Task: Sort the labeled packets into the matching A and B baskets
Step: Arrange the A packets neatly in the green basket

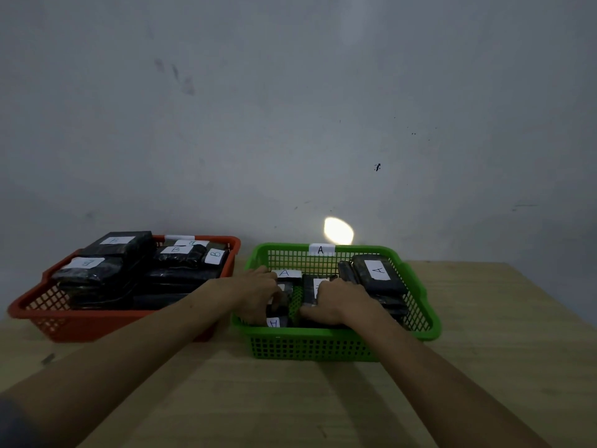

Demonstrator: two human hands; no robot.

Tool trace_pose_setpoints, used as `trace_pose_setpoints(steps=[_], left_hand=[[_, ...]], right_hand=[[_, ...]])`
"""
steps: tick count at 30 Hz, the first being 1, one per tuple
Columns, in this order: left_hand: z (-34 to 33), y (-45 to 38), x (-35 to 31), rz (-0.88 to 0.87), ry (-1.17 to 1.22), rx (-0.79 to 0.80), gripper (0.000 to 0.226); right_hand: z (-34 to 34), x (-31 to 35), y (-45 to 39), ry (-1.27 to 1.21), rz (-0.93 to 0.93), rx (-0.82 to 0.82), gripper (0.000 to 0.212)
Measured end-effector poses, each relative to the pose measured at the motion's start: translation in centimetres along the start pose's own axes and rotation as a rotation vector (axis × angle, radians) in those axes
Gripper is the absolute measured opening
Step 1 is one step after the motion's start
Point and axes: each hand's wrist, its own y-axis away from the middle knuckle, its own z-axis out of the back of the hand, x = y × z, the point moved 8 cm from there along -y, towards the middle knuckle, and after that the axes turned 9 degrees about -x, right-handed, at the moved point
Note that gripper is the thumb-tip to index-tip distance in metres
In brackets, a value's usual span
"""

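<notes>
One view only, from the person's head, looking forward and tilted down across a wooden table (484, 367) toward a grey wall (290, 108) at twelve o'clock. The wide lens bends the table edges and lets the wall fill the upper half. Both forearms run in from the bottom corners, at seven and five o'clock, so the camera sits close above them. A red basket (97, 324) lies at ten o'clock and a green basket (323, 344) just right of centre, both within arm's reach.
</notes>
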Motion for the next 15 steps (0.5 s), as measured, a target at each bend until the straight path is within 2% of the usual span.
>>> trace_pose_setpoints(steps=[4, 8, 11, 15], left_hand=[[-0.3, 0.0, -0.2, -0.030, 0.008, -0.006, 0.034], [-0.2, 0.0, -0.2, -0.021, 0.045, 0.006, 0.041], [0.0, -0.1, -0.5, -0.007, 0.145, 0.001, 0.040], [1.0, -1.2, -0.9, 0.007, 0.341, -0.093, 0.033]], right_hand=[[-0.2, -0.1, 0.3, -0.012, 0.032, 0.053, 0.054], [0.1, -0.2, 0.7, -0.025, 0.021, -0.025, 0.071], [2.4, -1.4, 0.8, -0.173, -0.045, -0.248, 0.077], [5.4, -5.8, 1.9, -0.123, -0.122, -0.602, 0.042]])
